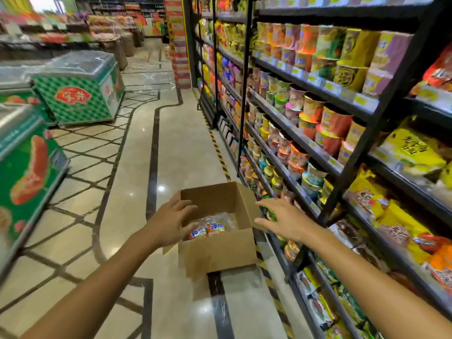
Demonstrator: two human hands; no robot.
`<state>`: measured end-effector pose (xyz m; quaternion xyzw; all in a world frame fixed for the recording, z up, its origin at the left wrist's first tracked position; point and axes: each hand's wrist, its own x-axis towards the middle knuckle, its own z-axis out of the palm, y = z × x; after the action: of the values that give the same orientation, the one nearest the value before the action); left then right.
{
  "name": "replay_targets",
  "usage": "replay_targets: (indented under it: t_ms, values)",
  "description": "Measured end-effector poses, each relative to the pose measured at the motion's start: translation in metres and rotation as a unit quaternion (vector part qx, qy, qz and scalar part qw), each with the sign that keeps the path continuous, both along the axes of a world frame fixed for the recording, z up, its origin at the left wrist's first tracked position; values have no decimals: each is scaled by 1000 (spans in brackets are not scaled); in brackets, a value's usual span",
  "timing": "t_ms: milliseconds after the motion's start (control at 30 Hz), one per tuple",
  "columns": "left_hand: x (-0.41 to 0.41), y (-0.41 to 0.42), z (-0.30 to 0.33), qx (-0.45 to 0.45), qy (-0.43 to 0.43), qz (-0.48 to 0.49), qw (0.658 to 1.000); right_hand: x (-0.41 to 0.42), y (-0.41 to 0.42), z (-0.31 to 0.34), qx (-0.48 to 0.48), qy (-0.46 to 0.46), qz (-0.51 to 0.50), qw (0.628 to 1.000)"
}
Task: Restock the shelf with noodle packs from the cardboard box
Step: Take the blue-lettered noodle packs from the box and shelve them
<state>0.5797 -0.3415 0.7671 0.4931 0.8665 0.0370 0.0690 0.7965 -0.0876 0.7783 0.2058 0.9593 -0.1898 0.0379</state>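
Note:
An open brown cardboard box (220, 253) stands on the floor beside the black shelf (362, 133). Inside it lie noodle packs (208, 230) in orange, blue and clear wrapping. My left hand (168, 221) hovers over the box's left edge with fingers spread and nothing in it. My right hand (283, 217) is stretched out over the box's right flap, fingers apart and empty. The shelf rows on the right hold cup noodles (315, 123) and yellow and orange bagged noodle packs (401, 216).
Green chest freezers (80, 91) line the left side of the aisle. A polished tile floor (171, 143) runs between them and the shelf. Yellow-black hazard tape (220, 152) marks the shelf's foot. A tall display column (179, 42) stands further back.

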Motion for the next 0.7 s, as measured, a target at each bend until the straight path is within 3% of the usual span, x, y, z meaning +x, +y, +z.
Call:
replay_targets:
  t_ms: [467, 700]
  values:
    - [-174, 136, -91, -110, -71, 62, 989, -229, 145, -115, -92, -60, 35, 993]
    - [-246, 200, -136, -103, -124, 78, 984, -316, 195, -165, -133, -116, 20, 984]
